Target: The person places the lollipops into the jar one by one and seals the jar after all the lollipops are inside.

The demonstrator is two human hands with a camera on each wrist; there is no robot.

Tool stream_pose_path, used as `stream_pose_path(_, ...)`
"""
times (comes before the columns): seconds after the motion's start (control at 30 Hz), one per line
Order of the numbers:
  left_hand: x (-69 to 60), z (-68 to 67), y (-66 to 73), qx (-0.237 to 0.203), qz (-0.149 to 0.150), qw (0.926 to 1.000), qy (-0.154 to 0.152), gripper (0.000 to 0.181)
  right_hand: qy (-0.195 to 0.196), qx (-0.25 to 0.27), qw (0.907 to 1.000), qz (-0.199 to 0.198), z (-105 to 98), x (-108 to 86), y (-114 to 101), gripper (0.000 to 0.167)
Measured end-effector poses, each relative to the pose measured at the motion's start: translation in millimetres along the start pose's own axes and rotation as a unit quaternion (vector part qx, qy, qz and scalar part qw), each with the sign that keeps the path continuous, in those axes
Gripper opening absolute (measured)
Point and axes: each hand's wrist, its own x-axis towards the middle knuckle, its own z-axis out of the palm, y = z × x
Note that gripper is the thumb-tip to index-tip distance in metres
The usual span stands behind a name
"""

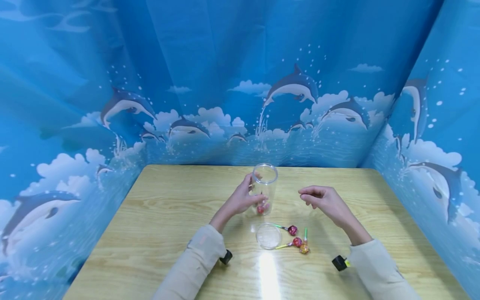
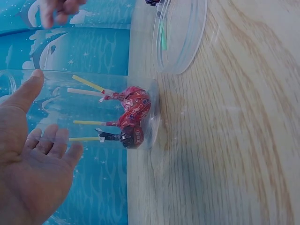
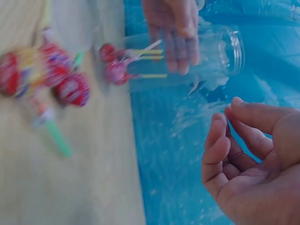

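My left hand point(image 1: 238, 201) grips a tall clear jar point(image 1: 271, 191), which stands upright with its mouth uncovered. Several wrapped lollipops point(image 2: 136, 104) rest at the jar's bottom, heads down and sticks up, with red and dark wrappers. In the left wrist view, the thumb and fingers of that hand point(image 2: 40, 173) lie around the jar's wall. To the right of the jar, my right hand point(image 1: 331, 206) is in the air, holding nothing. Its fingers are loosely curled and the thumb is close to the index fingertip, as the right wrist view shows this hand point(image 3: 262, 164).
A round clear lid point(image 1: 268, 236) lies in front of the jar. Beside it on the wooden table point(image 1: 168, 208) are three loose lollipops: a dark red one point(image 1: 292, 230), a red one point(image 1: 297, 241) and an orange one point(image 1: 304, 249). A blue dolphin curtain point(image 1: 217, 83) hangs behind the table.
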Motion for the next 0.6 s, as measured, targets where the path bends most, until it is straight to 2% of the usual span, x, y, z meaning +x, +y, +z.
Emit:
stream_pose_path(0.2,0.2,0.4,0.7,-0.002,-0.006,1.0000,0.000,0.070,-0.002,-0.015,0.9995,0.026,-7,-16.7,25,0.038)
stream_pose_path(0.37,-0.5,0.3,1.7,0.001,-0.005,1.0000,-0.002,0.068,-0.015,-0.002,0.9987,0.049,-9,-27.7,41,0.040)
stream_pose_path(0.6,0.5,0.6,0.5,-0.002,0.001,1.0000,-0.003,0.068,-0.040,0.008,0.9988,0.029,-3,-39.2,56,0.036)
